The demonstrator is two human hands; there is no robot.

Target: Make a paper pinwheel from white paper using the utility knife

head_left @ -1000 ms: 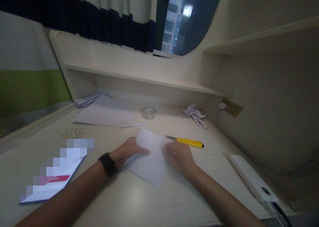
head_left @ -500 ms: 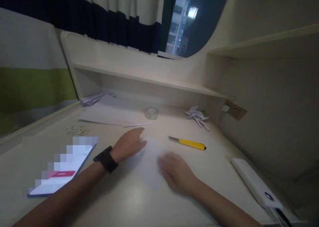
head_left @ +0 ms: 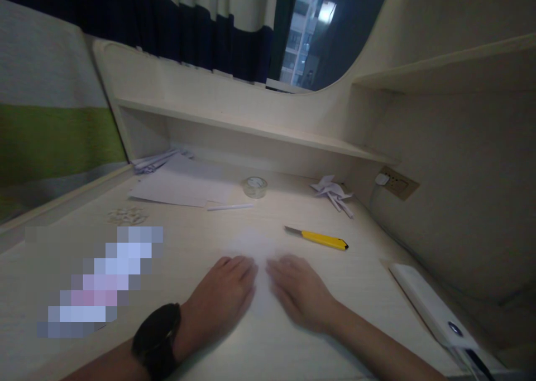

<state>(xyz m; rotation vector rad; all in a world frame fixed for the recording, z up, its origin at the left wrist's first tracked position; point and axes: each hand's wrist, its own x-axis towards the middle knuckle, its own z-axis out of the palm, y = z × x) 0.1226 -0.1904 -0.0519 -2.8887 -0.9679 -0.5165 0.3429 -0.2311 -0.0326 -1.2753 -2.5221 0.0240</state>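
A white sheet of paper (head_left: 255, 244) lies flat on the pale desk (head_left: 209, 347) in front of me. My left hand (head_left: 220, 297), with a black watch on the wrist, rests palm down on the paper's near left part, fingers stretched out. My right hand (head_left: 297, 293) lies flat beside it on the paper's right part, fingers spread and slightly blurred. The two hands are a few centimetres apart and hold nothing.
A yellow utility knife (head_left: 320, 237) lies right of the paper. Further back are a tape roll (head_left: 255, 186), a white pen (head_left: 229, 206), loose sheets (head_left: 180, 186) and folded paper shapes (head_left: 333, 193). A white power bank (head_left: 433, 308) sits at right, a blurred-out item (head_left: 100, 280) at left.
The lifted, folded paper has been laid flat. Both hands went from pinching it to pressing on it palm down, and my left hand has slid back toward me.
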